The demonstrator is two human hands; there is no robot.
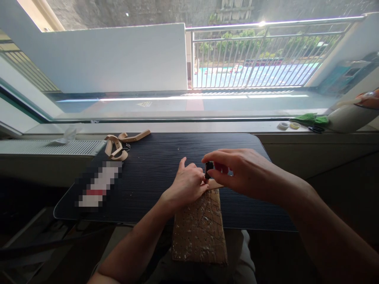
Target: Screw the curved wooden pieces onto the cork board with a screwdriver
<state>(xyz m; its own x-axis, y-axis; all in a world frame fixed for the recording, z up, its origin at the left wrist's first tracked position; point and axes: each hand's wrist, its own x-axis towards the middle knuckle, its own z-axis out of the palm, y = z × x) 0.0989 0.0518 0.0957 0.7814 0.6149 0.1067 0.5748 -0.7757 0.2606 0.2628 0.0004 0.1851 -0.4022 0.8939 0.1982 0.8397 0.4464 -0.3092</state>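
Note:
My left hand (189, 182) is closed at the far end of a worn brown cardboard-like block (199, 232), with one finger sticking out. Its fingertips press on a pale wooden piece (215, 184) that lies across the block. Between the thumb and fingers of my right hand (237, 169) is a small black object (209, 170), upright just above the wooden piece. Its kind is hard to make out, and my fingers hide part of it. Both hands nearly meet there.
Curved wooden pieces (114, 146) with small metal bits lie at the back left of the dark table (154, 157). A blurred pale packet (100, 183) is nearer. Tape rolls (283, 126) and a green cloth (309, 118) are on the windowsill.

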